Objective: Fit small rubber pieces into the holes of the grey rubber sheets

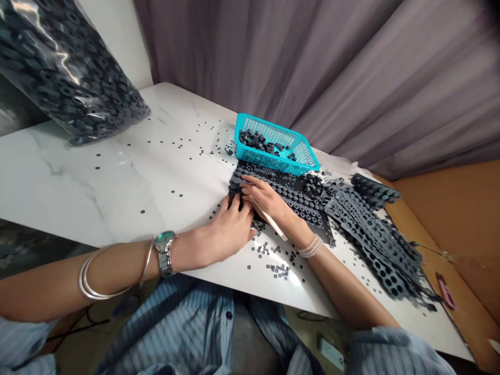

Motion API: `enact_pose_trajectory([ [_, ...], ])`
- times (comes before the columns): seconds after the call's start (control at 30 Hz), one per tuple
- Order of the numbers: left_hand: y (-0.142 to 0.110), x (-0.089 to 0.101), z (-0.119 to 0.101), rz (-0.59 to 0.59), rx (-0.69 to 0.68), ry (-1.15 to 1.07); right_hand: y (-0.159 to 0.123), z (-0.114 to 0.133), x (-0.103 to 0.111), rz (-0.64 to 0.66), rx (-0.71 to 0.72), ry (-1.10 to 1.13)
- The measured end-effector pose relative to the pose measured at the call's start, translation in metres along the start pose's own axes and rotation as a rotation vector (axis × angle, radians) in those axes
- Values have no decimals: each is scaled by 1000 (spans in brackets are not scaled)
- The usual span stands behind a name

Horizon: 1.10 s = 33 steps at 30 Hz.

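Note:
A dark sheet with rows of black ring-shaped parts (300, 204) lies on the white table. My left hand (230, 232) is at the sheet's left end, its fingers bent down and pressed on the edge; the fingertips are partly hidden. Beside it, my right hand (271, 200) reaches over the same end with its fingertips close to the left fingers. A slim white stick-like tool (269, 219) is tucked in the right hand, its rear end pointing toward me. Small black discs (279, 271) lie scattered just below the hands.
Behind the sheet stands a turquoise basket (277, 161) holding black ring parts. Perforated dark sheets (367, 234) are piled at right, near a rolled one (375, 191). A large clear bag of black rings (74, 78) is at upper left. A pink-handled cutter (445, 290) lies far right.

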<state>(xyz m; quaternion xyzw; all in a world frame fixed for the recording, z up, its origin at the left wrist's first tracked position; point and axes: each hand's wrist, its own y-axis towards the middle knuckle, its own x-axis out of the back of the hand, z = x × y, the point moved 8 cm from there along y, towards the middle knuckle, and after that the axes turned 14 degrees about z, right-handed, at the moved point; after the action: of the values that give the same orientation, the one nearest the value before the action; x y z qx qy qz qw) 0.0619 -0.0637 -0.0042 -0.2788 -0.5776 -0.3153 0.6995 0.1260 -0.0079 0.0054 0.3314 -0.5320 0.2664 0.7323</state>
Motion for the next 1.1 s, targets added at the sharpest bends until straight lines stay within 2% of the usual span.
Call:
enact_pose_trajectory([
  [0.07,1,1,0,-2,-9,-13,1,1,7,-32,0,13],
  [0.13,1,2,1,-4,-11,-25,0,-2,22,-119,-39,29],
  [0.27,-1,3,1,-14,9,-17,-15,-29,52,-297,-252,-10],
  [0.37,-2,1,0,-36,7,-5,-29,-53,56,-283,-429,-48],
  [0.43,-2,0,0,-53,7,-2,-33,-60,52,-256,-483,-6],
  [0.5,-2,-1,1,-66,13,0,-28,-54,45,-229,-446,90],
  [0.57,-3,-1,2,-66,17,-2,-16,-39,37,-174,-352,181],
  [0.7,-4,0,2,-58,14,-12,7,-14,23,-59,-215,236],
  [1.1,-4,1,6,37,-60,-26,14,-9,10,17,-128,137],
])
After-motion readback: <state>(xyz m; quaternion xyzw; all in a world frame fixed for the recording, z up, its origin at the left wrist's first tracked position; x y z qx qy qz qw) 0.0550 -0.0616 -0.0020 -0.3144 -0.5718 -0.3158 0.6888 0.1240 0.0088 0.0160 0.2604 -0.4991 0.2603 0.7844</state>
